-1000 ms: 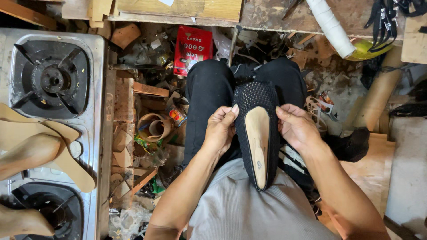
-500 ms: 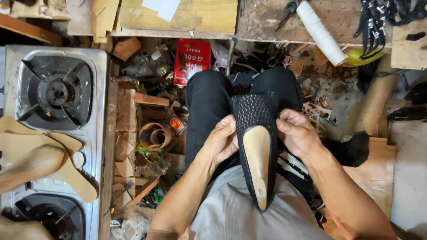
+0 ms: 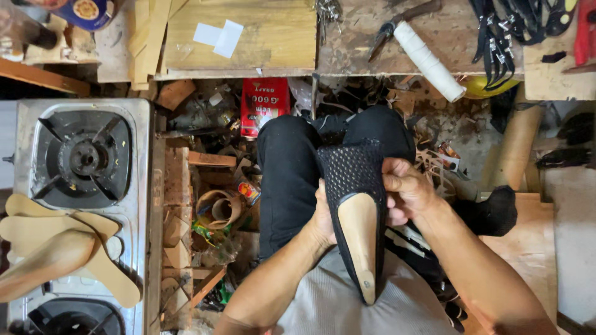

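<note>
Hands [image 3: 403, 189] now tighter around shoe [image 3: 355, 205]

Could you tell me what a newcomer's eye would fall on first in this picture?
Probably the black mesh shoe with its tan sole up, at centre on the person's lap, gripped by the left hand and right hand. Next, the gas stove at left, with pale insoles lying on it.

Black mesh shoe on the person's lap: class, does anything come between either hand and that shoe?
Nothing visible does. The left hand and the right hand both grip the black mesh shoe directly, one on each side, with its tan sole facing up. The clutter of scraps lies off to the left, apart from them.
</note>
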A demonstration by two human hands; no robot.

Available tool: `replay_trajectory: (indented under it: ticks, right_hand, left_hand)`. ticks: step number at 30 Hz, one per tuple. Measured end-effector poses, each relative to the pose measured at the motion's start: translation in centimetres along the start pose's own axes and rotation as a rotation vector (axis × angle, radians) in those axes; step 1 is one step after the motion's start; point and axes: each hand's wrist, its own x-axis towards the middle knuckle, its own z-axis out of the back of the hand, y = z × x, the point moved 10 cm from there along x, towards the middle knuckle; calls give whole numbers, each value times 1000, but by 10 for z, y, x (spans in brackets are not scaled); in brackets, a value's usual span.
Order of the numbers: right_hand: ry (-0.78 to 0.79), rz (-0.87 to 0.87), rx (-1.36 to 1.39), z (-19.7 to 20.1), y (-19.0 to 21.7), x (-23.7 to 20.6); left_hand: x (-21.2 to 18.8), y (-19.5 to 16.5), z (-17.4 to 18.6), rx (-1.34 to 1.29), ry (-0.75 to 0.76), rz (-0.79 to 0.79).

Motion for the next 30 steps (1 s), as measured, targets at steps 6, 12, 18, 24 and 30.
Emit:
replay_trajectory:
  ticks: [6, 12, 18, 24, 30]
  right_hand:
    - [-427, 165, -102, 30, 12, -27]
    - [-624, 264, -1164, 7, 29, -71]
    - [-722, 97, -1743, -10, 12, -107]
    - [-624, -240, -1833, -4, -12, -124]
    - [-557, 434, -1414, -40, 37, -123]
  left_hand:
    - [2, -21, 31, 13, -336, -239]
    - [-6, -65, 55, -169, -653, -465]
    - [0, -97, 46, -163, -590, -559]
    - [4, -109, 54, -6, -664, -508]
    - [2, -198, -23, 1393, -602, -720]
